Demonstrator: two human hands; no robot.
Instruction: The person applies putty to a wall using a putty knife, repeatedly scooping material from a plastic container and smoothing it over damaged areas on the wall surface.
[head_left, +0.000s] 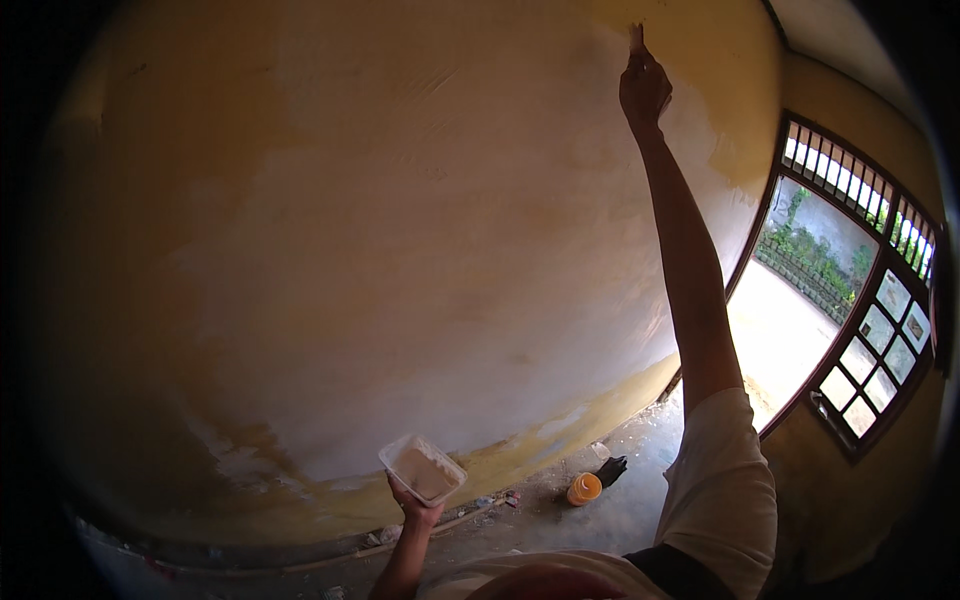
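In the head view, the right hand (645, 88) is reaching high by the patchy wall (400, 250); whether its fingers are clamping anything, I can't tell. Well apart, far below and leftward, the left hand (417, 510) is gripping a whitish tub (398, 447), its long axis slanting down rightward, pale paste (428, 475) lying inside. An orange bucket (577, 497) is standing on the floor (645, 470), contents unclear.
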